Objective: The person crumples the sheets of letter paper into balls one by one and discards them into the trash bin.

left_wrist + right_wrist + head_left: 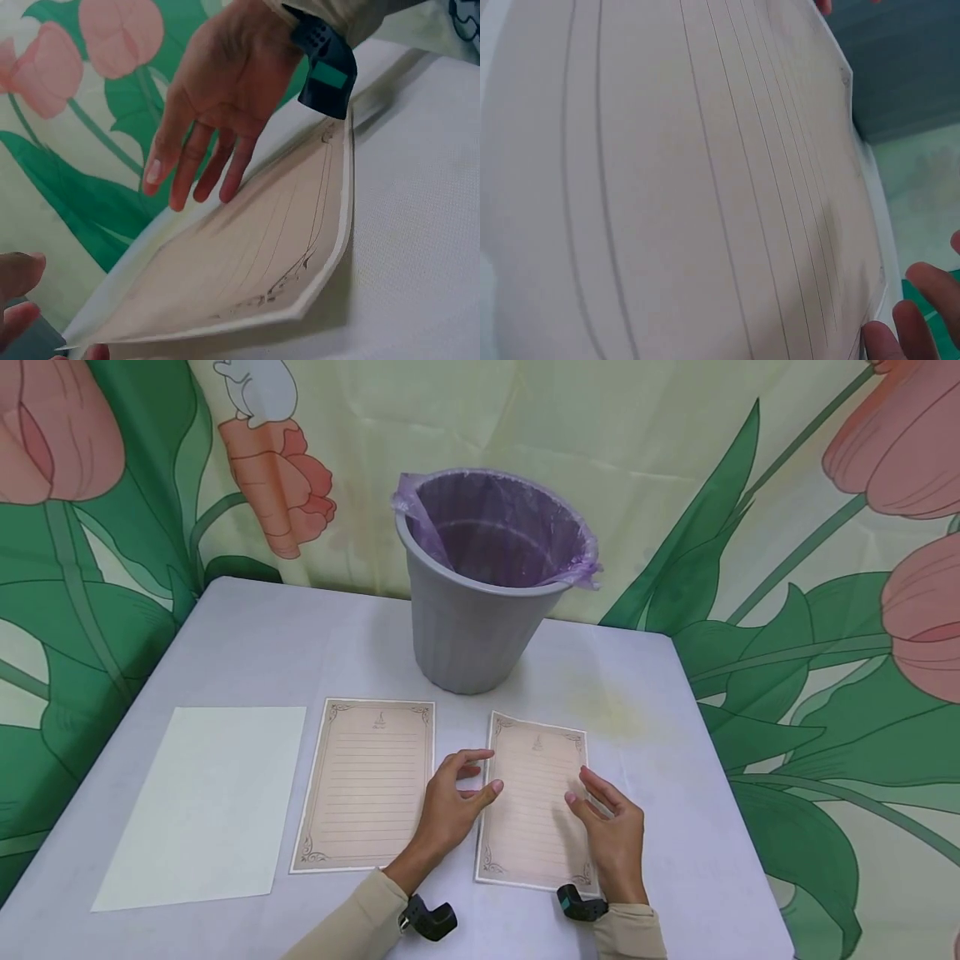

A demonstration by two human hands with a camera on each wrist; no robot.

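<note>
A pinkish lined letter sheet with a white border and ornate corners lies in front of me, its edges slightly raised from the table. My left hand is at its left edge, thumb and fingers spread apart. At the right edge is my right hand, thumb and fingers apart. The left wrist view shows this right hand with loosely straight fingers over the letter sheet. Some left-hand fingertips are partly hidden by the sheet's near corner there. The letter sheet fills much of the right wrist view.
A second matching letter sheet lies left of my left hand, with a blank white sheet farther left. Behind them, a grey bin with a purple liner stands on the white-covered table. A floral cloth hangs behind.
</note>
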